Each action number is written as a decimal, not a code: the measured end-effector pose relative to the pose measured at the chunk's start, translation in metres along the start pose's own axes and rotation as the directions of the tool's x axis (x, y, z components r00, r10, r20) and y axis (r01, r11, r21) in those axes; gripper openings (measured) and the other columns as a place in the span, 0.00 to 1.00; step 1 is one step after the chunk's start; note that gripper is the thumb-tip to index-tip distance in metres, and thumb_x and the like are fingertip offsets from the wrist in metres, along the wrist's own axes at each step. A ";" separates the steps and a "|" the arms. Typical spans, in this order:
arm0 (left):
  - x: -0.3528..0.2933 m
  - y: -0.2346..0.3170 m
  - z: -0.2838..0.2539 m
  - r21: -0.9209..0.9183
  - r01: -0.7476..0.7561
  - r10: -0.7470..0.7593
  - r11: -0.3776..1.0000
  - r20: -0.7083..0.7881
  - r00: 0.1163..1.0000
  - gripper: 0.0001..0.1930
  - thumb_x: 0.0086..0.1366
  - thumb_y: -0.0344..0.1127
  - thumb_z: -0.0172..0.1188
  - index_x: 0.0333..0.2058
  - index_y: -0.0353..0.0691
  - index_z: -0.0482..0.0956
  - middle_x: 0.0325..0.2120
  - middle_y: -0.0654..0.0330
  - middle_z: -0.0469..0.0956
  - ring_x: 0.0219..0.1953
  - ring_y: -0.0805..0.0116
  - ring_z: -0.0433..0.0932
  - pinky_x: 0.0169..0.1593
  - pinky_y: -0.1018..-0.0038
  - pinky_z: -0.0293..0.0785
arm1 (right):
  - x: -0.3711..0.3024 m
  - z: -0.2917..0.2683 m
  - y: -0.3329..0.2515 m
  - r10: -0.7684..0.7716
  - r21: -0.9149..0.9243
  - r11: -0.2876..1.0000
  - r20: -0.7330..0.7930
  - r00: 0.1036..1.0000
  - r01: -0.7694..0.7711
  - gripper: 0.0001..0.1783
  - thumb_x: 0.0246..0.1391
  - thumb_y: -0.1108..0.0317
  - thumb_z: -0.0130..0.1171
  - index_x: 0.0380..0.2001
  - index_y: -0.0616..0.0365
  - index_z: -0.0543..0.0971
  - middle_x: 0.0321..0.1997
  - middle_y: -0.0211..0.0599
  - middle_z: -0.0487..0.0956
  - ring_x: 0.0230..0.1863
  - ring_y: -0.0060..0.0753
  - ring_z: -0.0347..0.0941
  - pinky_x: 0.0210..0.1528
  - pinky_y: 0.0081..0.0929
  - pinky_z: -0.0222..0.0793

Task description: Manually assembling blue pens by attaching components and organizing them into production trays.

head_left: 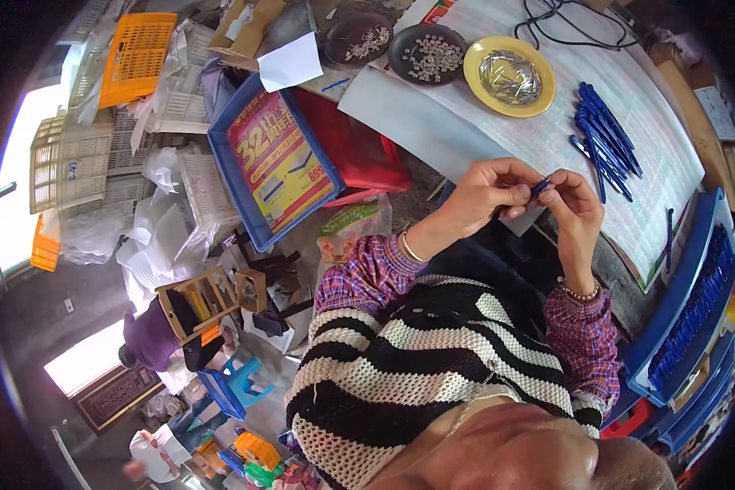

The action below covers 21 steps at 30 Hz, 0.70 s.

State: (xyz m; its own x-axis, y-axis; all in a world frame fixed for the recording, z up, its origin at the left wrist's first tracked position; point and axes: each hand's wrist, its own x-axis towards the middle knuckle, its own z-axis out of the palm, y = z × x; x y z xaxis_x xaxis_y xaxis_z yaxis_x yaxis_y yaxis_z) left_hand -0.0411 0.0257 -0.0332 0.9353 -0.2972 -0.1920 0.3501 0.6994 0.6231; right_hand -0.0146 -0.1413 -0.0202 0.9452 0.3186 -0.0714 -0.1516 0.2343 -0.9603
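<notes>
In the hands (492, 196) (577, 208), a plastic-looking piece (539, 189) is held; beyond them, shiny metal pins (510, 77) are contained in a smooth yellow dish (514, 109), and glossy rods (604, 135) are laid on matt sheeting (665, 175).

Workshop, plastic crates (72, 167), yellow dish (549, 82) of metal parts (510, 77)

2 windows (90, 356) glare white; edges curve, darken.

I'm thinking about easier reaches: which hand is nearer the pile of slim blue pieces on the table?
Right. The right hand is just below and slightly left of the pile in view; the left hand is farther off to the left.
</notes>
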 end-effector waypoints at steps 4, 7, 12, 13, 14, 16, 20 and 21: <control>0.000 -0.002 0.000 0.023 -0.003 0.003 1.000 0.001 1.000 0.09 0.60 0.26 0.57 0.39 0.31 0.75 0.28 0.59 0.76 0.23 0.75 0.70 0.24 0.82 0.64 | 0.000 -0.004 -0.002 0.042 0.038 0.998 0.039 0.998 -0.044 0.11 0.49 0.80 0.59 0.38 0.67 0.73 0.33 0.31 0.74 0.36 0.22 0.71 0.41 0.18 0.68; -0.001 -0.003 0.004 0.038 -0.030 0.029 0.999 0.011 1.000 0.08 0.60 0.25 0.57 0.39 0.31 0.75 0.28 0.60 0.76 0.23 0.77 0.70 0.25 0.83 0.63 | -0.002 0.000 -0.003 0.005 0.006 1.000 0.001 1.000 -0.005 0.11 0.50 0.80 0.59 0.38 0.67 0.74 0.33 0.30 0.75 0.35 0.21 0.71 0.40 0.18 0.68; -0.002 -0.007 0.017 0.544 -0.280 0.349 0.791 -0.025 0.937 0.08 0.60 0.22 0.54 0.38 0.33 0.78 0.27 0.64 0.77 0.24 0.83 0.69 0.27 0.85 0.65 | -0.006 -0.002 0.005 -0.047 -0.054 0.998 -0.096 0.994 0.042 0.10 0.50 0.80 0.59 0.38 0.66 0.75 0.34 0.29 0.75 0.34 0.19 0.71 0.40 0.16 0.67; -0.002 -0.007 0.017 0.544 -0.278 0.347 0.791 -0.026 0.937 0.08 0.60 0.22 0.54 0.38 0.33 0.78 0.27 0.64 0.77 0.24 0.83 0.69 0.27 0.85 0.65 | -0.007 -0.003 0.005 -0.055 -0.058 0.997 -0.099 0.994 0.050 0.10 0.50 0.78 0.59 0.38 0.66 0.75 0.35 0.29 0.75 0.35 0.19 0.71 0.40 0.16 0.67; -0.003 -0.007 0.017 0.534 -0.273 0.342 0.800 -0.031 0.939 0.08 0.60 0.21 0.54 0.38 0.33 0.78 0.27 0.65 0.77 0.24 0.83 0.69 0.27 0.85 0.65 | -0.008 -0.003 0.005 -0.065 -0.063 0.996 -0.102 0.993 0.058 0.11 0.50 0.77 0.59 0.38 0.65 0.75 0.35 0.28 0.75 0.36 0.19 0.71 0.39 0.16 0.67; -0.003 -0.008 0.018 0.522 -0.267 0.333 0.810 -0.035 0.942 0.09 0.59 0.21 0.54 0.38 0.34 0.78 0.27 0.65 0.77 0.25 0.84 0.69 0.27 0.85 0.66 | -0.007 -0.003 0.004 -0.036 -0.059 0.998 -0.107 0.994 0.029 0.10 0.51 0.77 0.59 0.38 0.66 0.75 0.34 0.29 0.75 0.34 0.18 0.71 0.38 0.15 0.66; -0.002 -0.012 0.016 0.657 -0.393 0.488 0.644 0.043 0.872 0.08 0.59 0.22 0.55 0.37 0.34 0.78 0.28 0.62 0.78 0.28 0.80 0.72 0.30 0.83 0.68 | -0.008 -0.008 0.003 0.043 -0.067 0.997 -0.065 0.997 -0.047 0.08 0.52 0.76 0.58 0.37 0.67 0.76 0.30 0.28 0.76 0.31 0.18 0.70 0.35 0.15 0.66; -0.002 -0.013 0.015 0.730 -0.469 0.575 0.497 0.128 0.808 0.07 0.59 0.22 0.56 0.37 0.33 0.78 0.28 0.60 0.78 0.29 0.77 0.74 0.31 0.82 0.69 | -0.009 -0.007 0.002 0.043 -0.068 0.997 -0.068 0.997 -0.048 0.08 0.52 0.76 0.58 0.37 0.67 0.76 0.30 0.28 0.76 0.31 0.18 0.70 0.35 0.15 0.66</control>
State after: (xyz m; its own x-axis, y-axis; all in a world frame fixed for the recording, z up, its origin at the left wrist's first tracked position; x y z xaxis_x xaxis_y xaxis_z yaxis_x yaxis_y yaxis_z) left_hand -0.0479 0.0070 -0.0294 0.9507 0.0791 0.2999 -0.3018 0.0128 0.9533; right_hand -0.0208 -0.1502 -0.0238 0.9552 0.2654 -0.1307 -0.1763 0.1556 -0.9720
